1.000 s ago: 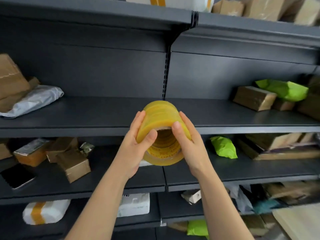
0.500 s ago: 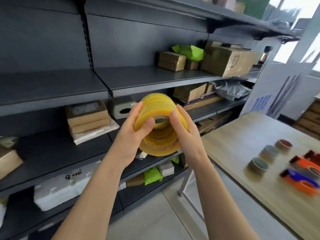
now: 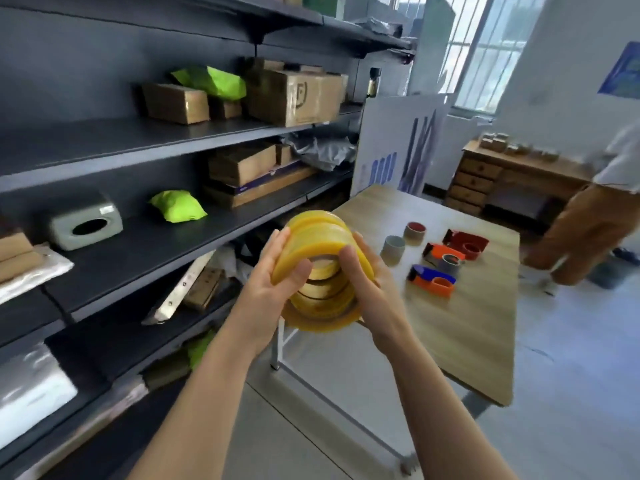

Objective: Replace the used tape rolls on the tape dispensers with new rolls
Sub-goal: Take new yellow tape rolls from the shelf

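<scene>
A stack of yellow tape rolls (image 3: pixel 320 237) is held in front of my chest, its hollow core facing me. My left hand (image 3: pixel 268 292) grips its left side and my right hand (image 3: pixel 372 292) grips its right side. Ahead on the wooden table (image 3: pixel 478 327) lie three tape dispensers: a blue and orange one (image 3: pixel 431 280), an orange one (image 3: pixel 443 256) and a red one (image 3: pixel 465 242). Two used grey cores, one near (image 3: pixel 393 249) and one farther back (image 3: pixel 415 233), stand to their left.
Dark metal shelving (image 3: pixel 138 244) with cardboard boxes, green parcels and a tissue box runs along my left. Another person (image 3: pixel 588 230) stands past the table's far right. A wooden desk with drawers (image 3: pixel 485 178) sits near the window. Grey floor lies between me and the table.
My view has swung right from the shelves toward the table, bringing the dispensers and cores closer. Both hands keep the same hold on the yellow rolls.
</scene>
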`<state>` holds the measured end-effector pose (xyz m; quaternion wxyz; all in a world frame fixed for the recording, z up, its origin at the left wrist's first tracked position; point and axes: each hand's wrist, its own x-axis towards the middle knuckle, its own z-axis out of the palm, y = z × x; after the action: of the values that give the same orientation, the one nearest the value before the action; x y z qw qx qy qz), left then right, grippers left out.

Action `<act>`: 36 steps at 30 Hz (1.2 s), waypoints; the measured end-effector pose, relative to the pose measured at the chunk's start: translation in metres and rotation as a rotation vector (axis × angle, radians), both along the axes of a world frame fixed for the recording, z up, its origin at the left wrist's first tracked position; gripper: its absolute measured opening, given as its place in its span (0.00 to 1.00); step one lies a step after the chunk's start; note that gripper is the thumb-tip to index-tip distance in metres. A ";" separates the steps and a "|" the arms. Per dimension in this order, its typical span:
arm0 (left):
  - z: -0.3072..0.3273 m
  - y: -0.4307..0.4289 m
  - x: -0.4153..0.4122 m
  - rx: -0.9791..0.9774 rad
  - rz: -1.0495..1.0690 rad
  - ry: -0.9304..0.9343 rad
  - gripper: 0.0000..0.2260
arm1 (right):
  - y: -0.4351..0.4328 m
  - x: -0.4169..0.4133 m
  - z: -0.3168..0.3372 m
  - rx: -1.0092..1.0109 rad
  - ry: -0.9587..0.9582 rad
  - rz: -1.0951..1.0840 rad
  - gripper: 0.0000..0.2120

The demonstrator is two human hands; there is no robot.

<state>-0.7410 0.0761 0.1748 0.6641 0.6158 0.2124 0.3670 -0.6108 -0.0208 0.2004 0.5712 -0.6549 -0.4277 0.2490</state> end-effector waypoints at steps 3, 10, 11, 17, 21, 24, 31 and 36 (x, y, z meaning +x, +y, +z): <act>-0.007 -0.033 0.050 -0.026 -0.052 0.014 0.43 | -0.036 0.046 -0.007 -0.038 0.003 -0.053 0.57; -0.026 -0.090 0.149 -0.115 -0.185 0.001 0.45 | -0.101 0.140 -0.028 -0.106 -0.013 -0.151 0.55; -0.028 -0.096 0.162 -0.124 -0.200 0.007 0.47 | -0.107 0.153 -0.031 -0.103 -0.016 -0.162 0.55; -0.042 -0.113 0.235 -0.192 -0.265 0.011 0.41 | -0.124 0.220 -0.053 -0.142 -0.004 -0.224 0.47; -0.060 -0.111 0.283 -0.249 -0.284 0.027 0.35 | -0.121 0.270 -0.071 -0.211 -0.008 -0.222 0.49; -0.076 -0.102 0.319 -0.305 -0.278 0.042 0.37 | -0.114 0.307 -0.083 -0.261 0.025 -0.208 0.48; -0.112 -0.083 0.386 -0.410 -0.234 0.173 0.22 | -0.085 0.380 -0.112 -0.444 0.136 -0.105 0.45; -0.136 -0.072 0.413 -0.479 -0.189 0.290 0.22 | -0.070 0.412 -0.130 -0.558 0.208 -0.029 0.35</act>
<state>-0.3283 0.0045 0.0389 0.7844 0.5046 0.3275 0.1511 -0.1989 -0.0904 0.0705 0.4133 -0.7637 -0.2723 0.4144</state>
